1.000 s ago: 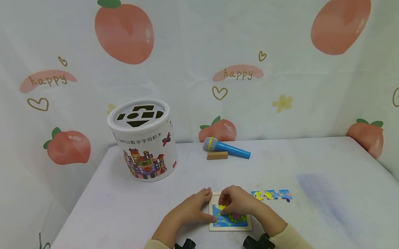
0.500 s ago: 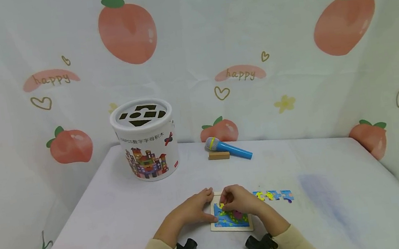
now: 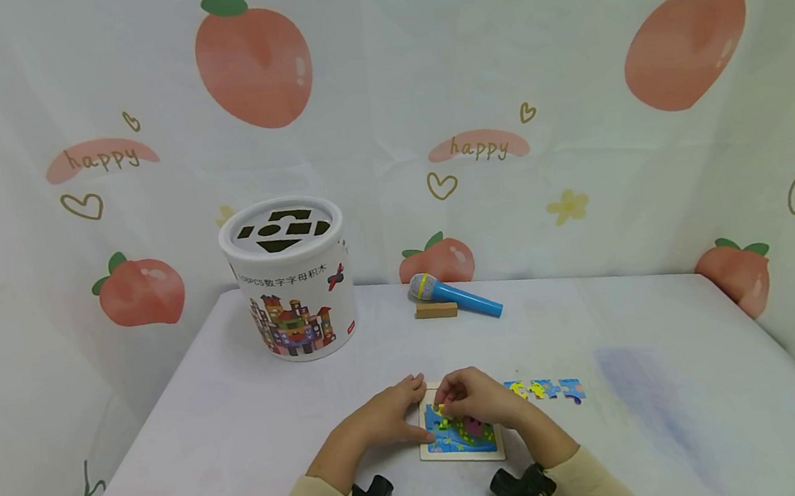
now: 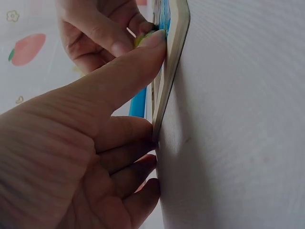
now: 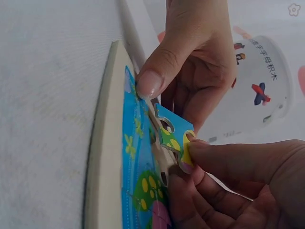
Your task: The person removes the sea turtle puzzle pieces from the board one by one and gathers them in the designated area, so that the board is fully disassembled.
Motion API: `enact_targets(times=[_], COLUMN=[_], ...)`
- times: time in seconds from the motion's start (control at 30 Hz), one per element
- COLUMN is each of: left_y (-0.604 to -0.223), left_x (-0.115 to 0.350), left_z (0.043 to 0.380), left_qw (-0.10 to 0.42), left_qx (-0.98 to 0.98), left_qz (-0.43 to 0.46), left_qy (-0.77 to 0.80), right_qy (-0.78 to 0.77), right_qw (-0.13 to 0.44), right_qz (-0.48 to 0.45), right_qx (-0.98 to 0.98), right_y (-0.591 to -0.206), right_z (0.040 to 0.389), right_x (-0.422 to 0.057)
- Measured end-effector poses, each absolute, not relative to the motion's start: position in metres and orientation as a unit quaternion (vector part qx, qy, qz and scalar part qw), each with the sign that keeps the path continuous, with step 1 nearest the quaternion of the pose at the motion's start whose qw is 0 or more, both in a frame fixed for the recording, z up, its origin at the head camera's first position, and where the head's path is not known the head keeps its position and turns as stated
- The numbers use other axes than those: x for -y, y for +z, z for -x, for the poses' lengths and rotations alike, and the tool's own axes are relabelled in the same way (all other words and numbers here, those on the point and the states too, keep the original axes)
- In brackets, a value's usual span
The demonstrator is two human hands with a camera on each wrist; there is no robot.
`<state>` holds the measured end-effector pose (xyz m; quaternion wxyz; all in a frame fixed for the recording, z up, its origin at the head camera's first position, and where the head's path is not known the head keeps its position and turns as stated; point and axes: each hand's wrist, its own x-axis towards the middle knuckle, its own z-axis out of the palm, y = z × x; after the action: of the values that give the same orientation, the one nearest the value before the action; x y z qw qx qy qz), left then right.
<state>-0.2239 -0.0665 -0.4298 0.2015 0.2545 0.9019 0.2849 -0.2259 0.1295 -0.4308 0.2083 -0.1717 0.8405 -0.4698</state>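
Note:
A jigsaw puzzle (image 3: 453,442) with a blue, green and pink picture lies in a pale wooden frame (image 3: 463,459) at the table's front. My left hand (image 3: 389,414) is spread along the frame's left side. Its thumb (image 4: 151,43) presses on the frame, and the other fingers rest at the edge and on the table. My right hand (image 3: 479,398) reaches over the puzzle from the right. Between thumb and fingers it pinches a blue, green and yellow puzzle piece (image 5: 172,129), tilted up over a gap in the picture. In the head view the right fingers hide most of that piece.
Loose puzzle pieces (image 3: 544,389) lie in a row right of the frame. Farther back are a blue toy microphone (image 3: 460,298) and a small wooden block (image 3: 436,311). A white block bucket (image 3: 290,287) with shaped lid holes stands back left, before a peach-print curtain (image 3: 350,120).
The right fingers have shifted slightly over the puzzle with the piece, and a gap now shows under it. The left hand keeps its place. The head view has turned a little left.

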Motion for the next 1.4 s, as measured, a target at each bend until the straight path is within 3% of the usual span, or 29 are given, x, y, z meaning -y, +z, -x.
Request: enact_targets(times=[0.7,1.4], left_y=[-0.43,-0.433], left_x=[0.066,0.066], left_z=[0.224,0.224], left_qw=[0.204,0.193], left_qx=[-0.901,-0.907], left_qz=[-0.259,-0.257], left_qy=[0.282,0.272], right_qy=[-0.491,-0.491], right_qw=[0.231,0.168], right_qz=[0.149,0.116], right_qx=[-0.827,-0.847], right_y=[-0.429,-0.429], right_z=[0.216,0.198], right_x=[-0.148,-0.209])
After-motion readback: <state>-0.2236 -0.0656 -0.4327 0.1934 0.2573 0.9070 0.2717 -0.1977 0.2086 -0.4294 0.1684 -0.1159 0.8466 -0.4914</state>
